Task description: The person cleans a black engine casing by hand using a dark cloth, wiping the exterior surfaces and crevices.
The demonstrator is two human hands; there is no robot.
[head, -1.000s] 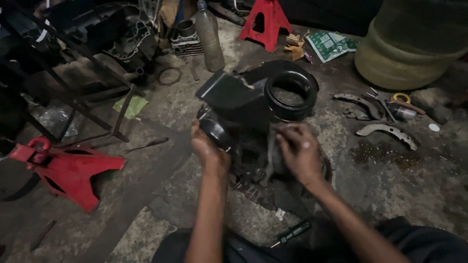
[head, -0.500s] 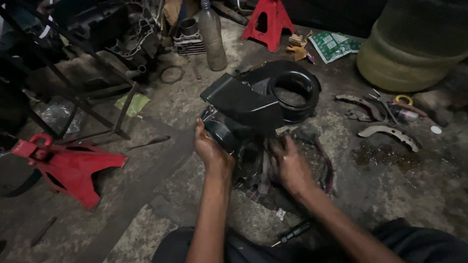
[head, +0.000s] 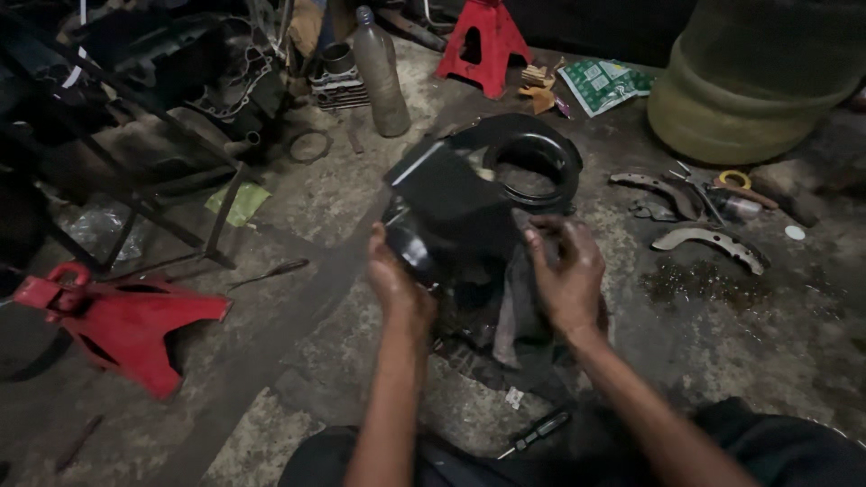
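A large black plastic housing (head: pixel 469 194) with a round ringed opening (head: pixel 530 158) is held tilted above the stained concrete floor. My left hand (head: pixel 394 280) grips its lower left end, where a rounded black part sits. My right hand (head: pixel 566 275) holds a dark dirty rag (head: pixel 512 311) against the housing's lower right side. The rag hangs down over more dark cloth on the floor.
A red jack stand (head: pixel 122 320) lies at the left, another (head: pixel 478 41) stands at the back. A plastic bottle (head: pixel 379 72), engine parts (head: pixel 225 77), brake shoes (head: pixel 708 242), a big greenish drum (head: pixel 749 77) and a screwdriver (head: pixel 537 433) near my knees surround me.
The right hand rose from the cloth on the floor and brought the rag up against the housing. The housing tipped slightly more upright in my left hand.
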